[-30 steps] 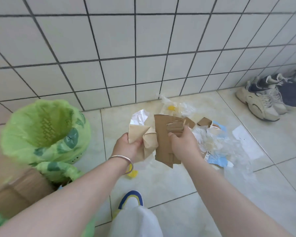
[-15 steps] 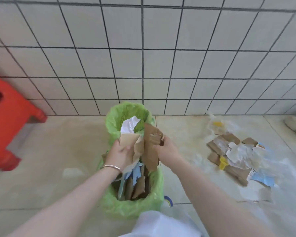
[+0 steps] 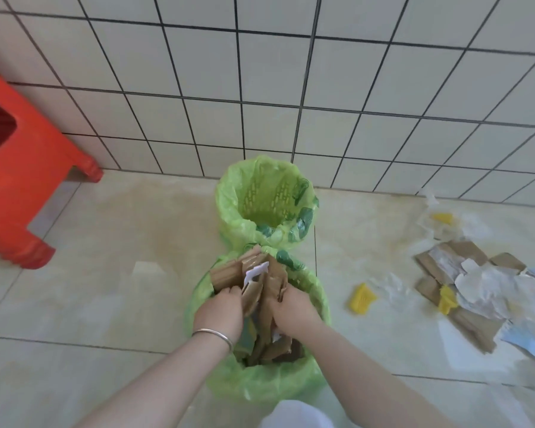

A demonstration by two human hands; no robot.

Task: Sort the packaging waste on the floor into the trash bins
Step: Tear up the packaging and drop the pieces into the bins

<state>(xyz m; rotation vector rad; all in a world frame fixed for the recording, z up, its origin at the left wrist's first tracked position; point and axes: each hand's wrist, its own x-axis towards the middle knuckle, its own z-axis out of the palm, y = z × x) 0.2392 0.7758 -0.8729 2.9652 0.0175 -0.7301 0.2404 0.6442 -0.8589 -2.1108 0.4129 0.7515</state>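
The head view looks down on two green-lined bins against a tiled wall. The left hand [image 3: 218,310] and the right hand [image 3: 292,308] are both down in the mouth of the nearer bin [image 3: 260,384], side by side and almost touching. Each has its fingers curled round a bunch of brown cardboard scraps [image 3: 254,278], which stand up between the hands and stick out over the bin's far rim, with a white paper scrap [image 3: 255,271] poking up among them. More cardboard pieces sit inside the bin below the hands. A thin silver bangle [image 3: 213,335] rings the left wrist.

Just behind stands the farther bin [image 3: 266,199], its liner folded over the rim; nothing can be made out inside it.

On the floor to the right lies the remaining waste pile [image 3: 476,288]: flat brown cardboard, crumpled white paper, clear plastic film and a bit of light blue. A yellow plastic piece [image 3: 361,299] lies apart between the pile and the nearer bin. A red plastic stool [image 3: 16,180] stands at the left by the wall.
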